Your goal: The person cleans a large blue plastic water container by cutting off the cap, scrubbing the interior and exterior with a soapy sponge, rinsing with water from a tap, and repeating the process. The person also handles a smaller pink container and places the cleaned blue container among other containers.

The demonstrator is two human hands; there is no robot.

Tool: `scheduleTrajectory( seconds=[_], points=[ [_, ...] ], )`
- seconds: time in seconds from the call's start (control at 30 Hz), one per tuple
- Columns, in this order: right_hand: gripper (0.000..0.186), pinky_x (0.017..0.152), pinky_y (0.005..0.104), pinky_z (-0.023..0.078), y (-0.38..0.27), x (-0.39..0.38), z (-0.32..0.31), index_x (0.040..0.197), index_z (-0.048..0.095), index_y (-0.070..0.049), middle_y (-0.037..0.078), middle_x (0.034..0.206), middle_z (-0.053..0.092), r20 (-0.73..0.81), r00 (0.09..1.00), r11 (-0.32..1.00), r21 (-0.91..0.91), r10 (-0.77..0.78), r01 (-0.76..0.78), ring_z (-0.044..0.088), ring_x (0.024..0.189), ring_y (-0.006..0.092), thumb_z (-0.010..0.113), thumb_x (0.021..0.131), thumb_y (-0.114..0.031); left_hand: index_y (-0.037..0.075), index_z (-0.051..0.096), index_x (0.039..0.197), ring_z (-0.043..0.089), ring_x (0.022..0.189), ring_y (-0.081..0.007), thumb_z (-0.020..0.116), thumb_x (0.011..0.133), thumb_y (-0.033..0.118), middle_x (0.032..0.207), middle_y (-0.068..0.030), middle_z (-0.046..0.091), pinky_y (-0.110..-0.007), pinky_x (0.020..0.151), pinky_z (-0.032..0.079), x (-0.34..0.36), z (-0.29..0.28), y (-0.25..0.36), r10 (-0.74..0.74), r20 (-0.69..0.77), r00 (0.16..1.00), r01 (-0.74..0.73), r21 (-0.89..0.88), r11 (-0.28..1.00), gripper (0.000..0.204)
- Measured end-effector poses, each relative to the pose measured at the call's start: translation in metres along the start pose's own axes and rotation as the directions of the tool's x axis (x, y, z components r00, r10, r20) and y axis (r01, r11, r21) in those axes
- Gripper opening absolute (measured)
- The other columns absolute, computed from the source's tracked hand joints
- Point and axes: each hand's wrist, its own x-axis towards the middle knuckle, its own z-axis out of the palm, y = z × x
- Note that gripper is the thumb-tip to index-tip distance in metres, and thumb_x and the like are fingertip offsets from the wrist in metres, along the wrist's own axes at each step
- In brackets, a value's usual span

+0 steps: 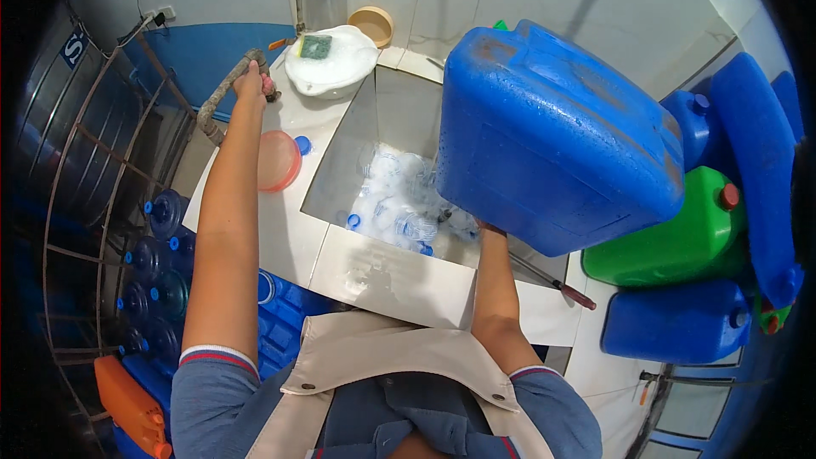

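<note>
Okay — left grip [252, 83] curled round the bent pipe [229, 80], right grip [491, 231] under the tilted blue jerrycan [557, 144], closure hidden, can't tell; above the sink's [340, 174] right edge, I'd keep that weight well supported.

By the wall, a pump bottle [326, 2] beside a tan bowl [371, 23]; far left, a metal tank [95, 100] behind a rusty frame [119, 156], with blue-capped bottles [167, 214] and an orange jerrycan [127, 404] lower down.

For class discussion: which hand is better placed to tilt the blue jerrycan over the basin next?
Likely the right hand, partly hidden at the lower edge of the blue jerrycan; the left hand is at the pipe.
</note>
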Motion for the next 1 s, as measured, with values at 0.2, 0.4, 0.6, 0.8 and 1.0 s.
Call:
scheduleTrajectory(
  seconds=[0.2, 0.4, 0.6, 0.8, 1.0],
  points=[
    [0.044, 0.095, 0.0397, 0.043, -0.001, 0.001, 0.003, 0.128, 0.047, -0.004, 0.013, 0.124, 0.054, 0.013, 1.000, 1.000, 0.007, -0.004, 0.004, 0.053, 0.111, 0.0269, 0.040, 0.096, -0.033, 0.000, 0.055, 0.092, 0.055, 0.057, -0.0155, 0.064, 0.088, 0.030, 0.077, -0.0070, 0.056, -0.028, 0.052, 0.054, -0.001, 0.002, -0.001, 0.019, -0.034, 0.999, -0.019, 0.004, 1.000, 0.032],
    [0.044, 0.096, 0.0395, 0.042, -0.003, 0.001, 0.003, 0.129, 0.046, -0.004, 0.013, 0.125, 0.053, 0.017, 1.000, 1.000, 0.012, -0.009, 0.009, 0.052, 0.112, 0.0267, 0.039, 0.096, -0.033, -0.002, 0.058, 0.091, 0.057, 0.057, -0.0203, 0.056, 0.091, 0.029, 0.068, -0.0106, 0.055, -0.031, 0.046, 0.048, -0.014, 0.010, -0.005, 0.131, -0.029, 0.991, -0.126, 0.139, 0.982, 0.031],
    [0.044, 0.097, 0.0393, 0.042, -0.003, 0.002, 0.009, 0.130, 0.045, -0.004, 0.012, 0.126, 0.052, 0.041, 0.999, 1.000, 0.031, -0.009, 0.008, 0.051, 0.112, 0.0265, 0.038, 0.097, -0.033, 0.004, 0.066, 0.096, 0.061, 0.080, -0.0403, 0.048, 0.092, 0.034, 0.080, -0.0232, 0.061, -0.048, 0.074, 0.048, -0.026, -0.007, -0.010, 0.625, 0.267, 0.733, -0.523, 0.809, 0.268, 0.036],
    [0.044, 0.098, 0.0391, 0.042, -0.004, 0.001, 0.011, 0.131, 0.044, -0.005, 0.012, 0.127, 0.052, 0.062, 0.998, 0.999, 0.051, -0.015, 0.012, 0.051, 0.113, 0.0263, 0.037, 0.098, -0.033, 0.005, 0.067, 0.095, 0.060, 0.093, -0.0384, 0.049, 0.091, 0.039, 0.094, -0.0215, 0.061, -0.049, 0.076, 0.049, -0.073, -0.018, -0.028, 0.455, 0.540, 0.708, -0.531, 0.832, -0.161, 0.038],
    [0.044, 0.099, 0.0389, 0.041, -0.018, 0.007, 0.007, 0.132, 0.043, -0.005, 0.011, 0.128, 0.051, 0.144, 0.989, 0.990, 0.139, -0.037, 0.017, 0.050, 0.114, 0.0260, 0.036, 0.098, -0.033, 0.005, 0.059, 0.115, 0.046, 0.115, -0.0368, 0.043, 0.087, 0.060, 0.123, -0.0231, 0.046, -0.051, 0.091, 0.041, -0.103, 0.008, -0.008, 0.226, 0.565, 0.793, -0.564, 0.822, -0.078, 0.064]
  ],
)
